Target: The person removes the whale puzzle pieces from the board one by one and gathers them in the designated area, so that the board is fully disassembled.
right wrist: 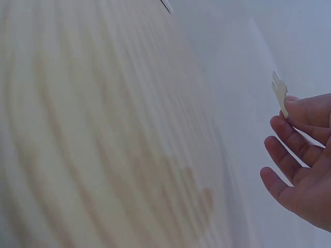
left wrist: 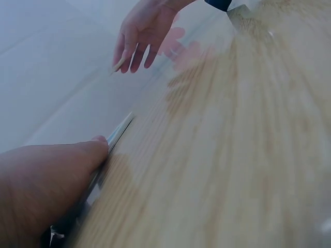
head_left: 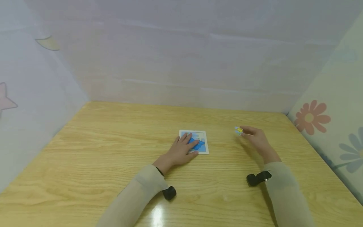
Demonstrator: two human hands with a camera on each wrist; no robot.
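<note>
- Right hand pinched 1 small puzzle piece between thumb and forefinger, other fingers loosely spread; piece held off the table, yellow and blue face up.
- In the right wrist view the piece showed its pale back, standing edge-on above the fingertips.
- Puzzle board lay flat near table centre, to the left of the held piece and slightly nearer the person; the 2 were apart, bare wood between.
- Board looked roughly square, no clear long axis; its edges ran about parallel to the table edges.
- Left hand rested flat on the board, fingers straight and spread, covering its left part over the blue picture; it gripped nothing.
- Left hand was on the board; right hand was the farther one, out to the board's right.
- Left wrist view: thin board edge by the left fingertip, right hand beyond with the piece.
- Counts: 1 board, 1 loose piece, 2 hands, 2 wrist cameras. No other loose pieces visible.
</note>
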